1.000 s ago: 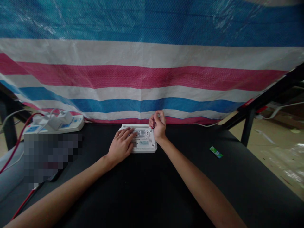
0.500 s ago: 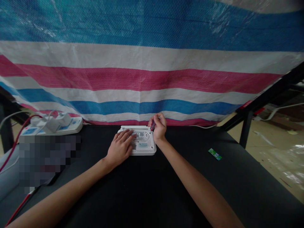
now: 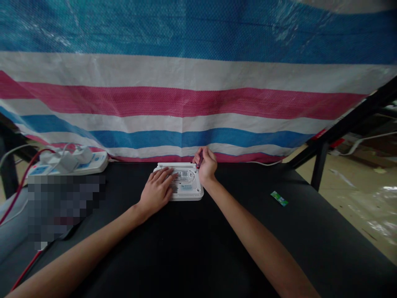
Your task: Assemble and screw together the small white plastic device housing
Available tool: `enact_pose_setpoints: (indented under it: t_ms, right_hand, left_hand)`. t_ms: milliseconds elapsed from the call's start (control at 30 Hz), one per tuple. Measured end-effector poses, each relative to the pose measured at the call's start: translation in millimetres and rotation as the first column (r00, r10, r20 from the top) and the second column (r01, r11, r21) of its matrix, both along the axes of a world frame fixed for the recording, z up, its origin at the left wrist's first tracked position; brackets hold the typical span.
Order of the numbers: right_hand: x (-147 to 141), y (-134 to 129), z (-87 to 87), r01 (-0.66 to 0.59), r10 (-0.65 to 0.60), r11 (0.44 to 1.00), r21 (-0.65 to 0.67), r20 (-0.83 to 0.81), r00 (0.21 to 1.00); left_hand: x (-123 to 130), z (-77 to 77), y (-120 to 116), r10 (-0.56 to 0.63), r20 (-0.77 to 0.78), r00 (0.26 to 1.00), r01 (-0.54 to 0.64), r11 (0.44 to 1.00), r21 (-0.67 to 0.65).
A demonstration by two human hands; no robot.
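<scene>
A white router (image 3: pixel 187 193) lies with its labelled, vented underside up on the black table (image 3: pixel 189 248), its antenna folded along the far edge. My left hand (image 3: pixel 158 186) rests flat across the router's left part, fingers spread, covering some of the label. At the far right corner, my right hand (image 3: pixel 207 166) is closed around a small screwdriver (image 3: pixel 200 159) with a dark red, partly see-through handle. The screwdriver stands nearly upright with its lower end at that corner. Whether its tip sits in a screw is too small to make out.
A white power strip (image 3: pixel 98 162) with plugs and red and white cables stands at the back left, beside a blurred dark item (image 3: pixel 62 211). A small green packet (image 3: pixel 279 198) lies on the right. Striped sheeting (image 3: pixel 182 103) hangs behind the table, near black frame bars (image 3: pixel 319 165).
My right fingers have shifted slightly around the screwdriver handle, which is turned a little. My left hand and the router keep their places; the whole view has moved slightly.
</scene>
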State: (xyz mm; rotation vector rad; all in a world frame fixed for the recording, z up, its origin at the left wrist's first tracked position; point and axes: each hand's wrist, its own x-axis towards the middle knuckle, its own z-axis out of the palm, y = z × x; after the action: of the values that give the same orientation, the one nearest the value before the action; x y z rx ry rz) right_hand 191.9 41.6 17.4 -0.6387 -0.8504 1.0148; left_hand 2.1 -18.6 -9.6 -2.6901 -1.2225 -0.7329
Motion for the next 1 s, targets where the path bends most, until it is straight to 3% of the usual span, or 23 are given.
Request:
enact_pose_setpoints:
  t_ms: [1000]
  right_hand:
    - [-0.1, 0.4, 1.4, -0.003, 0.003, 1.000, -0.009, 0.044, 0.999]
  left_hand:
    - [0.2, -1.5, 0.5, 0.003, 0.025, 1.000, -0.002, 1.000, -0.011]
